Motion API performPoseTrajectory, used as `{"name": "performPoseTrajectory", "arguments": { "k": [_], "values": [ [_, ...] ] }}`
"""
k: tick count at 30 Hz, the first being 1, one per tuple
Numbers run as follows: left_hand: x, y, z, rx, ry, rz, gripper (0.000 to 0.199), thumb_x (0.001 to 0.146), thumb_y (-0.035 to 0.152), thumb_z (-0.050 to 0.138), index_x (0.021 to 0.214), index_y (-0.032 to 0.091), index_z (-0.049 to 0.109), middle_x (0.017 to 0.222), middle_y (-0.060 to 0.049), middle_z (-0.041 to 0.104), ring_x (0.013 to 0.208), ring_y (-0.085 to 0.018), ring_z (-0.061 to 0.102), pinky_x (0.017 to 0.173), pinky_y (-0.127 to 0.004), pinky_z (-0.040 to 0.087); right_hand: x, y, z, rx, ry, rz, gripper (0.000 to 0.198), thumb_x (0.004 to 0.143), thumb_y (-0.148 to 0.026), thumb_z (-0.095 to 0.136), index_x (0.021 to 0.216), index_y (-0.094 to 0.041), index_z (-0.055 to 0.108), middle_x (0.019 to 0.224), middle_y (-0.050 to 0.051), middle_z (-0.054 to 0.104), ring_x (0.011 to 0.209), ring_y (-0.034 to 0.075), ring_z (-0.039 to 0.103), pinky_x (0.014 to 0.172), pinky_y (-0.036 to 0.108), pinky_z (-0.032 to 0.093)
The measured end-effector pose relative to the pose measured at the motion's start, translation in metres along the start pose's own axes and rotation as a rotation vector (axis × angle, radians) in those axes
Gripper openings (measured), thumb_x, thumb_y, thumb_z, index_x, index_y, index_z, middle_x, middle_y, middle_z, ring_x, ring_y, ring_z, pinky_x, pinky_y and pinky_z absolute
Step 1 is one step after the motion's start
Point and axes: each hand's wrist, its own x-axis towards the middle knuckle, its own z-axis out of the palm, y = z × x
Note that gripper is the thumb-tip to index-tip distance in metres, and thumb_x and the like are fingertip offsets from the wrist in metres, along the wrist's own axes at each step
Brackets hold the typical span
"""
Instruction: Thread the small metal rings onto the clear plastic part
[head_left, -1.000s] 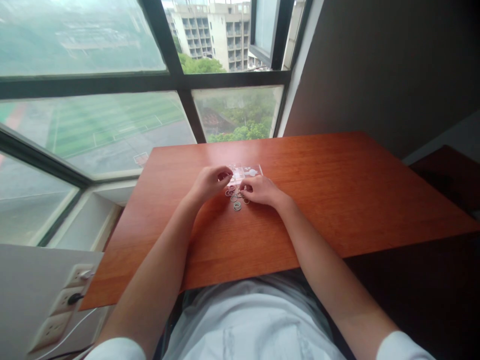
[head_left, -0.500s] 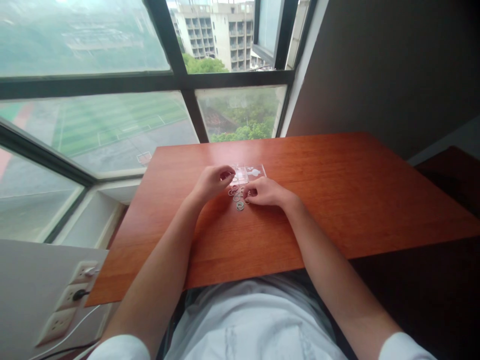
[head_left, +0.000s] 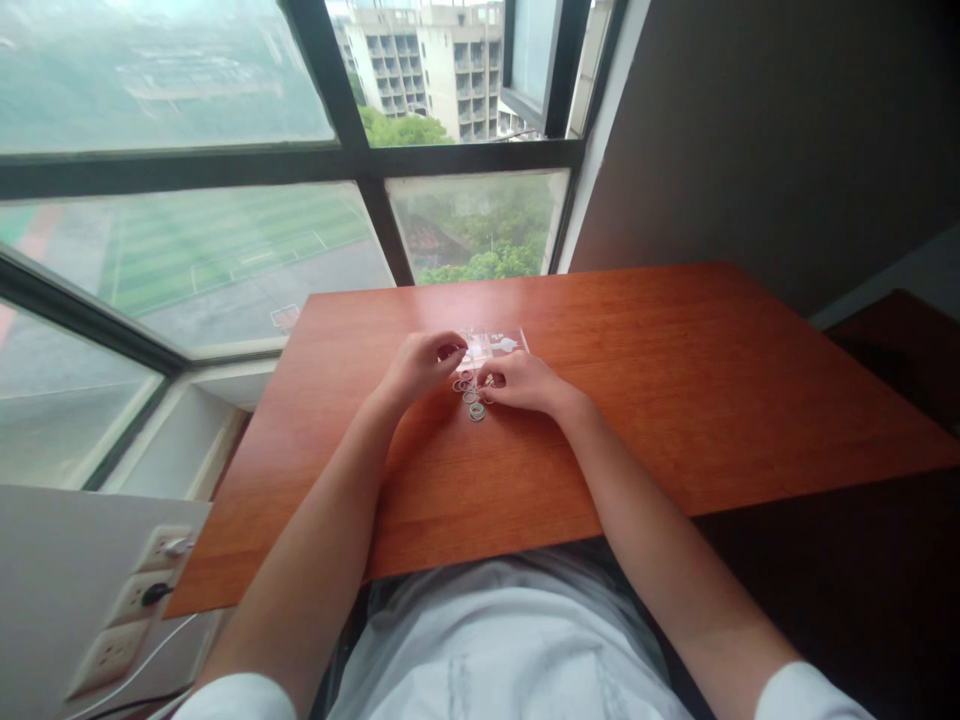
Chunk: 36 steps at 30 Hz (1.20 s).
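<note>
Rings [head_left: 476, 417] on counter [head_left: 675, 400], 7 o'clock of clear box [head_left: 504, 346].
Left hand [head_left: 418, 363] at box's 9 o'clock, right hand [head_left: 523, 381] at rings' 3 o'clock; both curled, can't tell from here if either grips anything.

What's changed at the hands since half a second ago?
The right hand has shifted slightly left among the small rings; whether it picked up or released one is too small to tell. The left hand stays by the clear plastic item, and the overlapping rings nearest the person stay put on the table.
</note>
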Motion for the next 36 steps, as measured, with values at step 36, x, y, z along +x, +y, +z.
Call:
{"name": "performPoseTrajectory", "arguments": {
  "k": [36],
  "values": [
    [0.0, -0.001, 0.0, -0.006, -0.012, 0.003, 0.02, 0.082, 0.027, 0.058, 0.088, 0.015, 0.073, 0.072, -0.004, 0.069, 0.063, -0.013, 0.059, 0.059, -0.022, 0.044, 0.002, 0.012, -0.001, 0.139, 0.094, -0.01, 0.016, 0.078, -0.021, 0.063, 0.09, -0.02, 0.074, 0.07, -0.003, 0.063, 0.061, 0.009, 0.05, 0.058, 0.021, 0.033]
  ]
}}
